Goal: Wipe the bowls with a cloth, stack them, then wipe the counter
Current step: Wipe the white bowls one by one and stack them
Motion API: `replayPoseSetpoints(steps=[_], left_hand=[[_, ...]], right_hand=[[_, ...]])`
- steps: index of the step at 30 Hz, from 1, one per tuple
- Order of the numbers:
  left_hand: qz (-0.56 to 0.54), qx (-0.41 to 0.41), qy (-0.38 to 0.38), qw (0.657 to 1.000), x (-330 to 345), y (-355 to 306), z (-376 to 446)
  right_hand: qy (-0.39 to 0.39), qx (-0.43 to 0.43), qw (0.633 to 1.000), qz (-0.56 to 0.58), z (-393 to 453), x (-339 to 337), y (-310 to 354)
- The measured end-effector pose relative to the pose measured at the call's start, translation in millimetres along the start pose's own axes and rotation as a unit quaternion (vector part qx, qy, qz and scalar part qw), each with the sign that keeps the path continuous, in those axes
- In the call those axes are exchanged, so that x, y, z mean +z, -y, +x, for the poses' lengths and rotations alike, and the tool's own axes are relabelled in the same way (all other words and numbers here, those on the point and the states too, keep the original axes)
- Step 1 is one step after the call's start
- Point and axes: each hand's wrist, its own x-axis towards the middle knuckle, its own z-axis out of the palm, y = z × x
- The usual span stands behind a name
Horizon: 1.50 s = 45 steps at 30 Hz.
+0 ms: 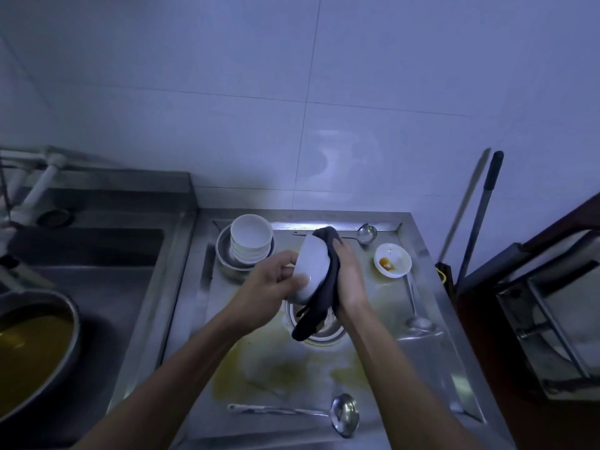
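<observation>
Head view shows my left hand [272, 278] gripping a white ceramic bowl [312, 270] tilted on its side above the round steel drain [328, 332], so my right hand [349, 277] can press a dark cloth [324, 284] into it. Wiped white bowls [251, 239] sit stacked left of the drain; one sauce-stained bowl [393, 260] waits to its right on the greasy steel worktop [435, 358].
</observation>
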Motion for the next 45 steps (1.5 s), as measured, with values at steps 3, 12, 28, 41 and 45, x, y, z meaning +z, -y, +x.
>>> replayPoseSetpoints(steps=[3,12,28,41,45], left_hand=[[-0.025,-0.004,-0.031,0.999,4,4,-1],[-0.084,-0.041,-0.059,0.994,15,10,4],[-0.141,-0.119,-0.031,0.982,15,15,4],[-0.352,-0.131,-0.211,0.902,35,-6,31],[-0.422,-0.117,-0.225,0.87,30,-4,34]], right_hand=[[-0.035,-0.013,0.999,0.007,-10,5,-3],[-0.058,-0.292,0.902,-0.312,-48,13,-40],[-0.029,-0.131,0.966,-0.219,-20,-22,-8],[-0.068,-0.395,0.823,-0.402,-37,4,-33],[-0.069,-0.39,0.827,-0.398,-49,0,-56]])
